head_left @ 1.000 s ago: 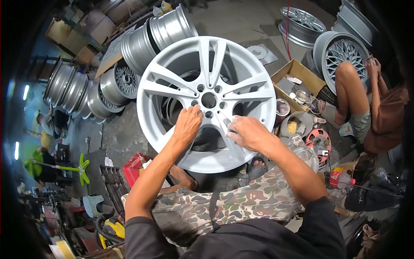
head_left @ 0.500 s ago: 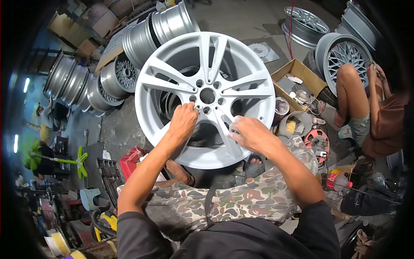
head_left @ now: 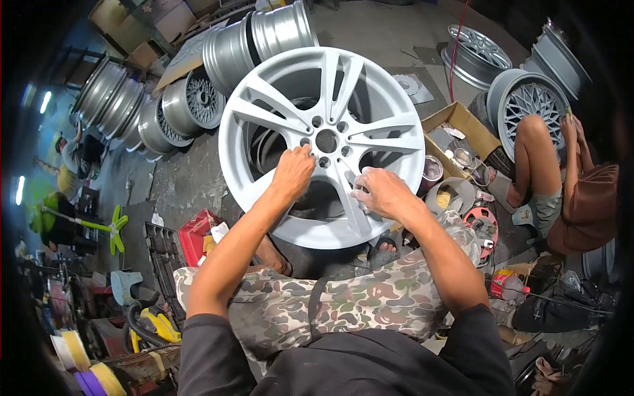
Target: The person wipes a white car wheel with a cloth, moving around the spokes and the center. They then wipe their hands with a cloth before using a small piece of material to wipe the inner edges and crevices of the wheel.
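Spoke work: half-curled, empty left hand (head_left: 292, 173) steadies the hub (head_left: 327, 140) of my alloy wheel (head_left: 277, 105); right hand (head_left: 380, 191) presses the adjacent spoke (head_left: 356, 221), grasp unclear; next, even pressure

An open brown cardboard box (head_left: 460, 125) stands on the grey, stained concrete floor (head_left: 370, 33). Behind the box a silver spoked metal rim (head_left: 477, 49) lies flat. Just right of the box leans a silver mesh-pattern rim (head_left: 528, 105), and a seated person (head_left: 581, 198) is beside it. Far left of the box a row of silver rims (head_left: 132, 109) lies sideways, and beyond them shine white tube lamps (head_left: 45, 102).
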`<state>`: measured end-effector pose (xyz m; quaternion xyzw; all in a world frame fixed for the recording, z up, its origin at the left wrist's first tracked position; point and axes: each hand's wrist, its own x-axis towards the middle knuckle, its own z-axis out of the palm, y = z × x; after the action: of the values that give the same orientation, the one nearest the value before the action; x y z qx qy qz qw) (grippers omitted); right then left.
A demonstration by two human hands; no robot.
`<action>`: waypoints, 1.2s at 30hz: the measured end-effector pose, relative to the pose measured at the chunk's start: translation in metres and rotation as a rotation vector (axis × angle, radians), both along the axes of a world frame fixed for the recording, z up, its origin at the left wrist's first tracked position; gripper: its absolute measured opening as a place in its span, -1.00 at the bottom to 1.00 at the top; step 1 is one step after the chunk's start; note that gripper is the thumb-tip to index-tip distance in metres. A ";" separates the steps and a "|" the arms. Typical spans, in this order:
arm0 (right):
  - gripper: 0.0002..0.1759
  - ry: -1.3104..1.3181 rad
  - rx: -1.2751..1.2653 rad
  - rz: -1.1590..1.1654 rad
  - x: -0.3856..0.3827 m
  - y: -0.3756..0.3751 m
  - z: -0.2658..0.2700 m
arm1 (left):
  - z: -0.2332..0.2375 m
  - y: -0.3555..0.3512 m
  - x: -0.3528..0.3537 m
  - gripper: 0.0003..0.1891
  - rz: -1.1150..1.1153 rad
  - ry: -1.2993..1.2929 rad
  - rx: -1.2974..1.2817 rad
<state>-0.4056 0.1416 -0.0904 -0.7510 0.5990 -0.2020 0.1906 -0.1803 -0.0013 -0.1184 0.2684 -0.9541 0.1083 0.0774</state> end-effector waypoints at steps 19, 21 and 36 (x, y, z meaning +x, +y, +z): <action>-0.68 -0.189 -0.379 -0.189 -0.019 -0.016 0.010 | 0.109 -0.013 -0.059 -0.76 0.022 0.023 0.478; -0.65 -0.308 -0.322 -0.302 -0.017 -0.011 0.036 | 0.120 -0.003 -0.074 -0.74 -0.018 0.073 0.619; -0.72 -0.461 -0.452 -0.351 -0.024 -0.011 0.035 | 0.142 0.008 -0.073 -0.73 -0.130 0.298 0.724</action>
<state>-0.4295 0.1309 -0.0551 -0.5949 0.6003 -0.5227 0.1123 -0.2536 0.0069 0.0240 0.2301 -0.9239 -0.2805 0.1218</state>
